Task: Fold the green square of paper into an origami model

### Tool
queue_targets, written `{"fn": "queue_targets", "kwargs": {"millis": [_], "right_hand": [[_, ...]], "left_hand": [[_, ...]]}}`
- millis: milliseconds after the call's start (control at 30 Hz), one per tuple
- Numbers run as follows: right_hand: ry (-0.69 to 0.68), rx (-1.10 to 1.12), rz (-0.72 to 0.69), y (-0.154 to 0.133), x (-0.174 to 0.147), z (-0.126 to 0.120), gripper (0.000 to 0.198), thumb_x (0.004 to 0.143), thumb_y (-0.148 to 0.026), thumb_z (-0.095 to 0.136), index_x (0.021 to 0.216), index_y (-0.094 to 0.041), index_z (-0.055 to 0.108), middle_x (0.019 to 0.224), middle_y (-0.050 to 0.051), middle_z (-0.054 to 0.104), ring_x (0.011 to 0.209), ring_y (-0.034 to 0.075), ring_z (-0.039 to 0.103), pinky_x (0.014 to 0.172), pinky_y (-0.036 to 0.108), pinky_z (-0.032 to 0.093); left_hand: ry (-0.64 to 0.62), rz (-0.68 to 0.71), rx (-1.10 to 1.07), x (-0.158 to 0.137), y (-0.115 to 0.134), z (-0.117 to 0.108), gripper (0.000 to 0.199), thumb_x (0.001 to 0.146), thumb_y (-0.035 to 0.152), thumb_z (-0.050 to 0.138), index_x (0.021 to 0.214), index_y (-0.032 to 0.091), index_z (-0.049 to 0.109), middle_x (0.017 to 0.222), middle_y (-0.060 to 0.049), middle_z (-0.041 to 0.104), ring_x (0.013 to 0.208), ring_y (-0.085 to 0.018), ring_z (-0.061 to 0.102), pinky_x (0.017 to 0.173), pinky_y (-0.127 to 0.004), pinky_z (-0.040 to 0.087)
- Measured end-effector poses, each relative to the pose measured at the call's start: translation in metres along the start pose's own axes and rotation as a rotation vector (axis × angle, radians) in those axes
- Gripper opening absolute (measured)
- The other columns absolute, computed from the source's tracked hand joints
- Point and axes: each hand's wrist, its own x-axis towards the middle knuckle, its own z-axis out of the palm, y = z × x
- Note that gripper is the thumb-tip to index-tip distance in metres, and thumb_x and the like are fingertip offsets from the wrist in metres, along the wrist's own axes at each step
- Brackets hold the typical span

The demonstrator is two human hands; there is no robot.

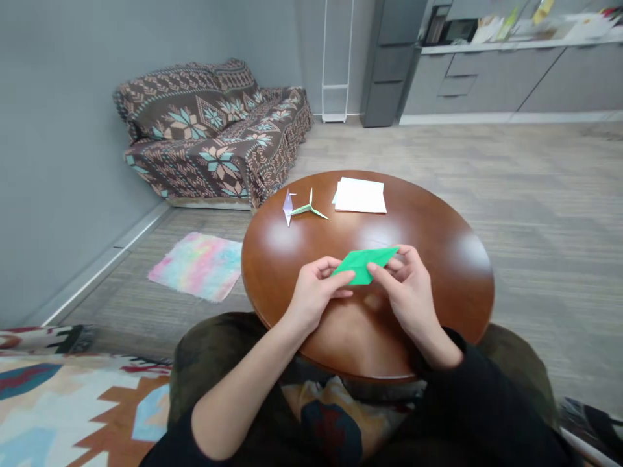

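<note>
Between my hands, over the near half of the round table, is a green folded paper [363, 261] in a slanted, pointed shape. My left hand [316, 288] pinches its left end, thumb on top and fingers beneath. My right hand [407, 282] grips the right side, the thumb pressing on the face and fingers behind the pointed upper right corner. Farther back on the table lie a purple folded paper crane [288, 206] and a pale green folded paper figure [310, 206] with thin points, close together. The fingers under the green paper are partly hidden.
A stack of white paper sheets [360, 196] lies toward the back of the brown round table [448, 240]. Beyond stand a sofa [219, 136] with a patterned cover, a grey fridge [389, 65] and a kitchen counter [487, 78]. A pastel rug [197, 266] lies on the floor at left.
</note>
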Motion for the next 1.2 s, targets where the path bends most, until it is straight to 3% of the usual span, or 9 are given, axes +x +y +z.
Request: {"fn": "queue_targets", "kwargs": {"millis": [167, 400, 567, 767, 933, 1000, 1100, 1200], "right_hand": [[-0.010, -0.034, 0.061, 0.001, 0.002, -0.007, 0.054, 0.072, -0.029, 0.091, 0.114, -0.025, 0.058, 0.084, -0.003, 0.076, 0.073, 0.015, 0.071, 0.072, 0.028, 0.057], [-0.004, 0.173, 0.269, -0.002, 0.004, -0.003, 0.064, 0.060, -0.026, 0.097, 0.112, -0.024, 0.061, 0.083, -0.003, 0.074, 0.073, 0.016, 0.070, 0.071, 0.029, 0.056], [0.064, 0.207, 0.251, -0.001, 0.005, -0.001, 0.053, 0.059, -0.025, 0.095, 0.100, -0.023, 0.062, 0.079, -0.003, 0.073, 0.070, 0.016, 0.069, 0.070, 0.031, 0.056], [0.136, 0.230, 0.184, 0.000, 0.012, -0.008, 0.042, 0.068, -0.028, 0.090, 0.097, -0.024, 0.060, 0.083, -0.001, 0.074, 0.078, 0.018, 0.070, 0.077, 0.033, 0.056], [0.181, 0.209, 0.089, -0.001, 0.013, -0.011, 0.031, 0.078, -0.029, 0.084, 0.098, -0.025, 0.062, 0.093, 0.000, 0.071, 0.090, 0.017, 0.068, 0.084, 0.031, 0.056], [0.185, 0.103, -0.053, 0.000, 0.009, -0.010, 0.027, 0.083, -0.029, 0.081, 0.102, -0.026, 0.063, 0.106, 0.004, 0.070, 0.103, 0.020, 0.067, 0.091, 0.035, 0.055], [0.070, -0.299, -0.374, 0.000, 0.002, -0.007, 0.025, 0.089, -0.028, 0.074, 0.112, -0.029, 0.065, 0.135, 0.010, 0.061, 0.129, 0.028, 0.058, 0.105, 0.047, 0.050], [-0.095, -0.682, -0.550, -0.001, 0.000, -0.009, 0.028, 0.089, -0.027, 0.076, 0.115, -0.030, 0.069, 0.157, 0.012, 0.045, 0.147, 0.036, 0.044, 0.116, 0.058, 0.039]], "left_hand": [[-0.083, 0.047, 0.088, 0.002, 0.001, -0.003, 0.025, 0.074, 0.034, 0.087, 0.081, 0.014, 0.075, 0.072, -0.003, 0.072, 0.064, -0.012, 0.065, 0.057, -0.020, 0.053], [-0.121, 0.096, 0.166, 0.003, -0.002, -0.005, 0.024, 0.075, 0.035, 0.086, 0.070, 0.015, 0.072, 0.069, -0.002, 0.070, 0.061, -0.012, 0.060, 0.057, -0.023, 0.050], [-0.132, 0.067, 0.168, 0.002, -0.003, -0.001, 0.027, 0.073, 0.037, 0.087, 0.067, 0.016, 0.070, 0.069, -0.002, 0.069, 0.059, -0.013, 0.059, 0.056, -0.025, 0.051], [-0.143, 0.062, 0.216, 0.004, -0.001, -0.003, 0.030, 0.073, 0.035, 0.086, 0.063, 0.015, 0.066, 0.060, 0.000, 0.064, 0.047, -0.008, 0.052, 0.047, -0.020, 0.040], [-0.076, 0.012, 0.115, 0.005, 0.001, -0.004, 0.028, 0.071, 0.035, 0.087, 0.069, 0.015, 0.068, 0.063, -0.001, 0.066, 0.050, -0.009, 0.054, 0.046, -0.019, 0.042], [-0.021, -0.009, 0.024, 0.008, 0.001, -0.006, 0.028, 0.070, 0.036, 0.089, 0.072, 0.014, 0.071, 0.065, -0.001, 0.065, 0.053, -0.009, 0.056, 0.048, -0.019, 0.044], [0.019, -0.011, -0.059, 0.013, 0.002, -0.010, 0.026, 0.072, 0.036, 0.086, 0.077, 0.013, 0.075, 0.068, -0.003, 0.066, 0.057, -0.009, 0.057, 0.052, -0.018, 0.045], [0.008, 0.046, -0.015, 0.015, 0.004, -0.016, 0.026, 0.073, 0.032, 0.085, 0.088, 0.013, 0.078, 0.070, -0.003, 0.068, 0.054, -0.008, 0.056, 0.051, -0.019, 0.043]]}}
